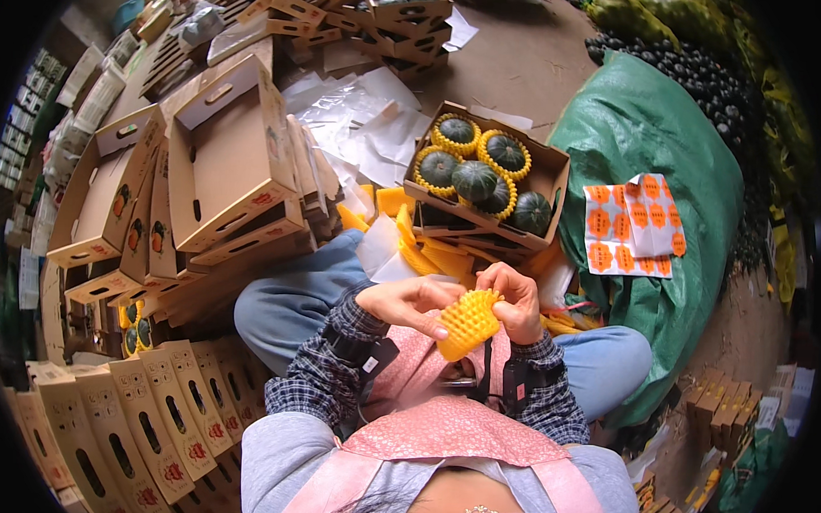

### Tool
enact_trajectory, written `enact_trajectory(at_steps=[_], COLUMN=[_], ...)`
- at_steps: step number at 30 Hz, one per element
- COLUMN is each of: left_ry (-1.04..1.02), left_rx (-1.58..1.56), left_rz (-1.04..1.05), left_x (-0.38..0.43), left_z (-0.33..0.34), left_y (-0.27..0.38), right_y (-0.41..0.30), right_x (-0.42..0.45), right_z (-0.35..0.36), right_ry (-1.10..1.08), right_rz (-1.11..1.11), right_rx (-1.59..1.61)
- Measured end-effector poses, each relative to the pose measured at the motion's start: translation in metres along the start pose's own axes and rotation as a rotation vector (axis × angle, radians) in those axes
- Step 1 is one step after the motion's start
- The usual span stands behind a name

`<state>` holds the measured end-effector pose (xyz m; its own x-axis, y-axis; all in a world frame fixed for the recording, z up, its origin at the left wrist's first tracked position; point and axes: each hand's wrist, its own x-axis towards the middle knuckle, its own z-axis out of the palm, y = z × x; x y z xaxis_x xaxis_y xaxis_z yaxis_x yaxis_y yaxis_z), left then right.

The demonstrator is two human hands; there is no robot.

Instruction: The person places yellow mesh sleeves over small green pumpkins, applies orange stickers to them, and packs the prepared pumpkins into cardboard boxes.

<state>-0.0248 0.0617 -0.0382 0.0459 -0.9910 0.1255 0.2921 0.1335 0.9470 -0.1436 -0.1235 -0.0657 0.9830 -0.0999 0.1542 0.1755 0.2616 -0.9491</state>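
Both hands hold a yellow foam net sleeve [469,324] above my lap. My left hand [412,304] has its thumb on the near left side of the net. The fingers of my right hand [517,304] pinch its upper right edge. Whether anything is inside the net cannot be told. Just beyond my hands, an open cardboard box [559,187] holds several dark green squashes. Some sit in yellow foam nets; one squash [475,181] lies bare on top, and another [532,213] stands bare in the box's right corner. Flat yellow foam nets [444,258] lie before the box.
Empty cardboard trays [234,155] are stacked at the left, with more cartons [154,424] near my left side. White sheets [368,119] lie beyond. Orange-printed sticker sheets [632,227] rest on a green woven sack [679,144] at the right. A heap of squashes [701,83] lies behind it.
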Motion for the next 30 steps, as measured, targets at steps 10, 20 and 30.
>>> enact_trajectory(at_steps=[10,20,30], left_ry=[0.440,0.987,1.160], left_rx=[-0.717,0.420,0.400], left_rz=[-0.029,0.069,-0.142], left_x=[0.022,0.117,0.144], left_z=[-0.034,-0.152,-0.160], left_y=[-0.033,-0.100,-0.101], right_y=[-0.016,0.051,0.091], right_x=[0.023,0.164,0.158], right_z=[-0.048,-0.107,-0.138], right_ry=[-0.197,0.317,0.641], right_rz=[0.189,0.355,0.228], right_rx=[0.511,-0.335,-0.760])
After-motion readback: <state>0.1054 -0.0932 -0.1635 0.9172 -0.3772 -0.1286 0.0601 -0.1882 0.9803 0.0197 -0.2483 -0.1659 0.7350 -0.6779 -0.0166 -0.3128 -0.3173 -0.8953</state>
